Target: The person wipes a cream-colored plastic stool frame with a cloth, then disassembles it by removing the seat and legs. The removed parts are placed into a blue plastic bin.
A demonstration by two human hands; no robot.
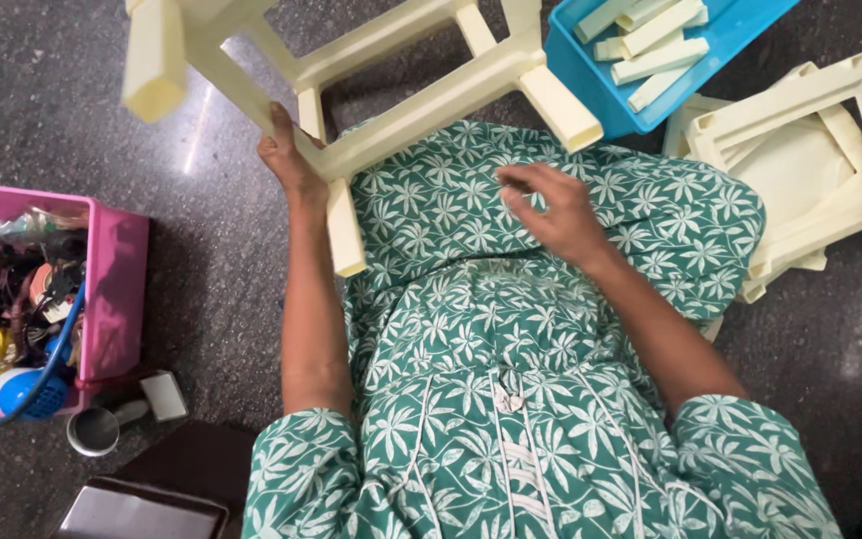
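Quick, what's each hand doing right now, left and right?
Left hand: shut on the cream plastic stool frame.
Right hand: open, holding nothing, over the lap.

The cream plastic stool frame [391,90] and the blue tray [720,40] are cut off by the top edge, the pink bin [112,289] by the left edge, and the left hand [291,160] has its fingertips hidden behind the frame's rail.
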